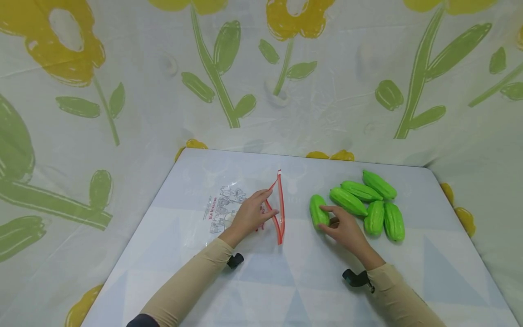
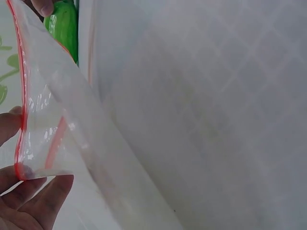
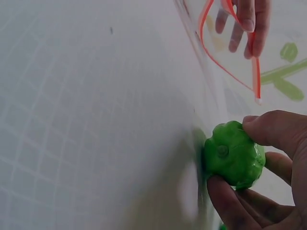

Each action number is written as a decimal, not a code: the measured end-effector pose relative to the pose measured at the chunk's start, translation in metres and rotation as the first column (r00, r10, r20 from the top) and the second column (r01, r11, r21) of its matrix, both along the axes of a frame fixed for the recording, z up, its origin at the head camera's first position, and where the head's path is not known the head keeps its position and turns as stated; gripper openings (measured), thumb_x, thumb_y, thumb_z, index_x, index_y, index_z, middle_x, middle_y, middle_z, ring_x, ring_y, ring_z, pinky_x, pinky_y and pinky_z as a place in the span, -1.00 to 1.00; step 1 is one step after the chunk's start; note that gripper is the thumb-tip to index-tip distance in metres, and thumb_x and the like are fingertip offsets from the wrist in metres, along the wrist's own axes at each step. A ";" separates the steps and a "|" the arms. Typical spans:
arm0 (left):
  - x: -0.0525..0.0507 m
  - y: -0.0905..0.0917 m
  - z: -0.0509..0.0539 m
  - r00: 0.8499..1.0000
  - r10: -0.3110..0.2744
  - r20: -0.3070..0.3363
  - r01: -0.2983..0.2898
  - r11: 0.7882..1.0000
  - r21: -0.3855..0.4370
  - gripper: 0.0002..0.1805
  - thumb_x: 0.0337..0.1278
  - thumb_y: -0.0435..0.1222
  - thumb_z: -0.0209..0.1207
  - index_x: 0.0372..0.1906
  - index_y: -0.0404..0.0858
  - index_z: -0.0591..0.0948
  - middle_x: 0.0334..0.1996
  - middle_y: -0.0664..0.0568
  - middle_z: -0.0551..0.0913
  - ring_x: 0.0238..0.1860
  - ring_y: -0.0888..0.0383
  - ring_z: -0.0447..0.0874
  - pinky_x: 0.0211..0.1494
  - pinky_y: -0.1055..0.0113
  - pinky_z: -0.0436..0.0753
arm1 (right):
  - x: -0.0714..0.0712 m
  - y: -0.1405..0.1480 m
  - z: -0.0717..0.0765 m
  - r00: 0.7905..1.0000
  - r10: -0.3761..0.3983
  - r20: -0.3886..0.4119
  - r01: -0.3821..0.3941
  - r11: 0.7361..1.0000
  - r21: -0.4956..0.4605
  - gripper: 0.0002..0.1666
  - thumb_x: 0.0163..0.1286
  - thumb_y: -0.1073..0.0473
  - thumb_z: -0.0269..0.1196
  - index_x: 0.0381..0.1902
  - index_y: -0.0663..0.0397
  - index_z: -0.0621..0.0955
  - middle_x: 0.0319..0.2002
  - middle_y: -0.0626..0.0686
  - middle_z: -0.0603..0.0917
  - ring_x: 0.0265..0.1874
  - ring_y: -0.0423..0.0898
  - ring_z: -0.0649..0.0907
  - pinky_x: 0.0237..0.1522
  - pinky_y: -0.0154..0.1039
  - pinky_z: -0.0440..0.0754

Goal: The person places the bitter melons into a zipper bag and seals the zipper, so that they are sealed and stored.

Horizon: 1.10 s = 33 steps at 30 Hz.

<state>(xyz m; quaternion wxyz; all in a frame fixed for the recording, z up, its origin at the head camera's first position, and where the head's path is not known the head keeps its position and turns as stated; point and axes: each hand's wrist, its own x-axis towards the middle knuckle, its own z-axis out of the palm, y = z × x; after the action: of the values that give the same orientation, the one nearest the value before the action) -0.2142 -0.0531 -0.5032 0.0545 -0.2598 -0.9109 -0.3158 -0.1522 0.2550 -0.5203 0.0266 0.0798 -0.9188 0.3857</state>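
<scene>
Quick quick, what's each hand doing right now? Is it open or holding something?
Left hand: holding the clear plastic bag at its red-edged mouth.
Right hand: holding one bumpy green vegetable between its fingers.

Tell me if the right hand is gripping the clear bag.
No, the right hand holds a ridged green fruit, apart from the clear bag.

left fingers (image 2: 53, 199): holding, part-spread | right fingers (image 3: 229, 203): curled, gripping | forearms (image 1: 189, 281): extended forward
</scene>
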 end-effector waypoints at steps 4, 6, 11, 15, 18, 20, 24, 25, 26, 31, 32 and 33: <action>0.000 0.000 0.000 1.000 0.002 0.004 -0.002 1.000 0.001 -0.20 0.19 -0.04 0.42 0.46 -0.26 0.44 0.37 -0.09 0.50 0.11 0.02 0.65 0.24 0.15 0.62 | 0.000 -0.003 0.001 1.000 0.008 0.007 -0.008 1.000 -0.013 -0.32 0.28 0.18 0.48 0.34 0.13 0.55 0.20 0.25 0.60 -0.14 0.06 0.71 -0.19 -0.14 0.72; 0.000 0.001 0.000 1.000 0.003 0.009 -0.003 1.000 0.004 -0.20 0.18 -0.05 0.43 0.46 -0.26 0.44 0.37 -0.09 0.50 0.10 0.01 0.65 0.24 0.14 0.62 | 0.000 -0.004 0.002 1.000 0.011 0.008 -0.011 1.000 -0.016 -0.32 0.28 0.20 0.48 0.34 0.13 0.55 0.19 0.25 0.60 -0.14 0.07 0.72 -0.19 -0.13 0.73; 0.000 0.001 0.000 1.000 0.005 0.020 -0.005 1.000 -0.002 -0.19 0.19 -0.04 0.42 0.46 -0.29 0.43 0.37 -0.10 0.50 0.14 0.00 0.64 0.25 0.13 0.61 | 0.000 -0.006 0.004 1.000 0.004 0.015 -0.004 1.000 -0.018 -0.32 0.28 0.20 0.47 0.34 0.11 0.54 0.20 0.24 0.60 -0.12 0.09 0.72 -0.17 -0.08 0.73; 0.000 0.001 0.000 1.000 0.009 0.020 -0.009 1.000 -0.005 -0.20 0.20 -0.03 0.41 0.46 -0.28 0.43 0.37 -0.09 0.50 0.15 0.01 0.64 0.26 0.13 0.61 | 0.000 -0.009 0.006 1.000 0.004 0.014 -0.004 0.999 -0.036 -0.32 0.29 0.20 0.47 0.35 0.09 0.54 0.22 0.25 0.59 -0.11 0.11 0.72 -0.16 -0.04 0.74; 0.000 0.000 0.000 1.000 0.011 0.015 -0.011 1.000 -0.004 -0.20 0.21 -0.02 0.40 0.46 -0.26 0.44 0.36 -0.08 0.50 0.14 0.01 0.64 0.26 0.12 0.61 | 0.001 -0.011 0.007 1.000 0.008 0.009 -0.008 0.999 -0.053 -0.32 0.28 0.20 0.47 0.35 0.09 0.54 0.23 0.25 0.59 -0.10 0.12 0.72 -0.13 -0.01 0.74; 0.000 0.001 0.000 1.000 0.008 0.014 -0.008 1.000 -0.005 -0.20 0.21 -0.02 0.40 0.47 -0.25 0.43 0.37 -0.09 0.50 0.14 0.01 0.64 0.26 0.12 0.61 | 0.001 -0.012 0.007 1.000 0.013 0.011 -0.012 0.998 -0.067 -0.32 0.28 0.20 0.47 0.35 0.08 0.54 0.23 0.25 0.58 -0.10 0.12 0.72 -0.12 0.00 0.74; 0.000 0.002 -0.001 1.000 0.005 0.016 -0.005 1.000 -0.009 -0.20 0.22 -0.01 0.39 0.48 -0.26 0.42 0.37 -0.10 0.50 0.16 0.00 0.63 0.26 0.11 0.60 | 0.001 -0.015 0.007 0.999 0.028 0.022 -0.026 0.994 -0.103 -0.31 0.29 0.19 0.47 0.36 0.06 0.53 0.25 0.23 0.58 -0.08 0.10 0.72 -0.09 -0.01 0.74; 0.000 0.002 -0.001 1.000 0.005 0.016 -0.005 1.000 -0.010 -0.20 0.22 -0.01 0.39 0.47 -0.27 0.42 0.37 -0.10 0.50 0.15 0.00 0.63 0.26 0.11 0.61 | 0.001 -0.015 0.007 0.999 0.033 0.023 -0.031 0.994 -0.108 -0.31 0.29 0.19 0.47 0.36 0.05 0.53 0.25 0.22 0.58 -0.08 0.08 0.71 -0.08 -0.02 0.74; 0.000 0.002 -0.001 1.000 0.007 0.016 -0.006 1.000 -0.011 -0.19 0.22 -0.01 0.39 0.47 -0.27 0.42 0.36 -0.10 0.50 0.15 0.00 0.63 0.26 0.11 0.61 | 0.001 -0.016 0.007 0.999 0.035 0.023 -0.033 0.993 -0.114 -0.31 0.29 0.18 0.47 0.37 0.04 0.53 0.26 0.21 0.57 -0.08 0.07 0.71 -0.07 -0.03 0.74; 0.000 0.003 -0.001 1.000 0.012 0.018 -0.011 1.000 -0.021 -0.19 0.22 0.00 0.39 0.47 -0.25 0.42 0.37 -0.09 0.50 0.18 -0.01 0.62 0.27 0.10 0.60 | 0.000 -0.019 0.005 0.999 0.044 0.012 -0.042 0.990 -0.134 -0.31 0.29 0.20 0.47 0.37 0.02 0.53 0.27 0.18 0.56 -0.08 0.03 0.70 -0.05 -0.07 0.74; 0.000 0.004 -0.002 1.000 0.011 0.020 -0.010 1.000 -0.021 -0.19 0.21 0.01 0.39 0.48 -0.25 0.42 0.37 -0.09 0.50 0.19 -0.01 0.61 0.27 0.10 0.59 | 0.000 -0.019 0.005 0.999 0.046 0.012 -0.044 0.989 -0.141 -0.31 0.29 0.21 0.47 0.36 0.02 0.53 0.27 0.17 0.57 -0.08 0.03 0.70 -0.05 -0.08 0.74; -0.001 0.004 -0.002 1.000 0.010 0.021 -0.009 1.000 -0.023 -0.19 0.22 0.01 0.39 0.48 -0.25 0.42 0.37 -0.09 0.50 0.21 -0.01 0.60 0.28 0.10 0.59 | 0.000 -0.020 0.005 0.999 0.050 0.013 -0.048 0.988 -0.146 -0.31 0.29 0.21 0.47 0.36 0.02 0.54 0.27 0.17 0.56 -0.08 0.03 0.69 -0.05 -0.09 0.74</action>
<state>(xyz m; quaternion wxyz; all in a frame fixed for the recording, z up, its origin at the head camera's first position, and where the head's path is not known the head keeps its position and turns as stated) -0.2148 -0.0491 -0.5049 0.0432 -0.2526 -0.9162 -0.3081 -0.1526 0.2347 -0.5148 0.0152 0.0970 -0.8860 0.4531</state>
